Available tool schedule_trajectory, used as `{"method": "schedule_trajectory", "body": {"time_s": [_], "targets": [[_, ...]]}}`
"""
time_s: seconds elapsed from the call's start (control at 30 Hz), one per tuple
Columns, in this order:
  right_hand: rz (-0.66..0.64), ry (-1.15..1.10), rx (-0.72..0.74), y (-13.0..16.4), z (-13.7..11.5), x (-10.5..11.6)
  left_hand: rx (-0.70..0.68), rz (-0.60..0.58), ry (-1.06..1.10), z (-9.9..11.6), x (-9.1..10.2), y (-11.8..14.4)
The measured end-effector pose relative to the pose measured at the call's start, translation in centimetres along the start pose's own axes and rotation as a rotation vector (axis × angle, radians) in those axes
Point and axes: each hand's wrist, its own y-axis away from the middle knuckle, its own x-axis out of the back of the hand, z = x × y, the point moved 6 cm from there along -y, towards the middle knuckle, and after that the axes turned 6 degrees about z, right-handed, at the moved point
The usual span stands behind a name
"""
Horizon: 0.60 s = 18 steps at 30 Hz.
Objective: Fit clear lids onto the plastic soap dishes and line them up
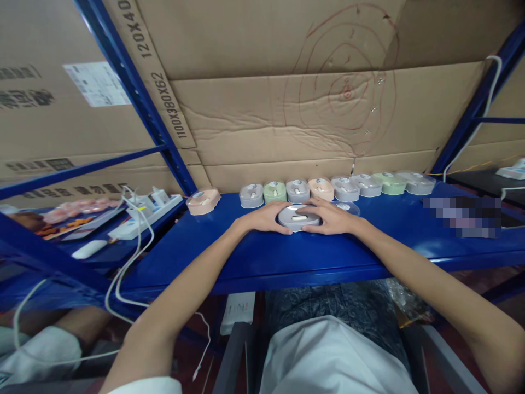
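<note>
Grey cased wireless mouse [299, 217] sits on the blue shelf [262, 251], near its middle and just in front of a row of similar packaged mice. Both hands close around it from either side: the left hand [266, 217] cups its left edge with fingers [276, 210] curled together against the clear case, and the right hand [330, 216] wraps its right edge, fingers [314, 207] pressed over the top rim. Behind it the row of mice [336, 187] runs in grey, green, pink and pale tones along the cardboard sheet [287, 109] at the back. One pink mouse [203, 201] lies apart to the left, slightly tilted. A clear lid [348, 208] rests just beside the right hand. Farther left, a white power strip [143, 213] with white cables [131, 257] lies on the neighbouring shelf.
</note>
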Motion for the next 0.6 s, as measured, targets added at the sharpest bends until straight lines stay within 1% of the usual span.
{"method": "schedule_trajectory", "body": {"time_s": [0.07,0.17,0.23,0.33,0.43,0.53,0.6], "targets": [[0.029,-0.009,-0.018,-0.1,0.2,0.8,-0.001,0.000,-0.006,-0.1,-0.1,0.0],[0.097,0.028,-0.036,0.1,1.1,2.8,0.010,-0.002,-0.011,-0.2,-0.1,0.0],[0.095,0.078,-0.058,0.5,2.2,4.0,0.017,-0.007,-0.010,-0.2,0.0,0.0],[0.018,0.148,-0.149,1.5,4.2,5.1,0.022,0.003,0.000,-0.1,0.1,0.1],[-0.070,0.172,-0.265,2.5,6.1,5.3,0.016,0.012,0.006,0.0,0.2,0.1],[-0.146,0.113,-0.301,3.1,6.9,4.9,0.020,0.001,-0.007,0.0,0.1,0.0],[-0.164,0.069,-0.302,3.2,7.1,4.7,0.023,0.000,-0.001,0.0,0.1,0.0]]}}
